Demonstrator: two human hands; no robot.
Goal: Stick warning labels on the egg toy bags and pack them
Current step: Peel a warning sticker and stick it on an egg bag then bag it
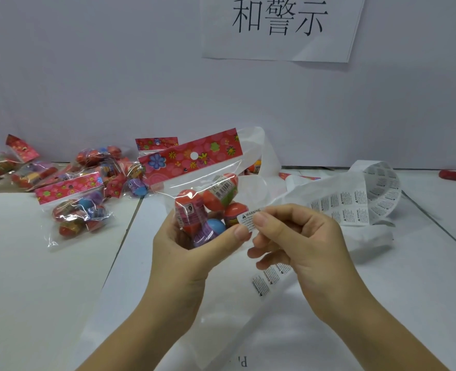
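Observation:
My left hand [192, 250] grips a clear egg toy bag [205, 194] from below, holding it upright above the table. The bag has a red flowered header card and holds several coloured plastic eggs. My right hand [299, 236] pinches a small white warning label [245, 219] between thumb and forefinger, right at the bag's lower right side. My left thumb touches the label's lower edge. I cannot tell whether the label is stuck to the bag.
Several more egg toy bags [71, 202] lie in a heap at the left and back. A long curled strip of warning labels [355, 202] lies at the right. A large clear plastic bag [248, 330] lies flat under my hands. A red object [453, 174] lies far right.

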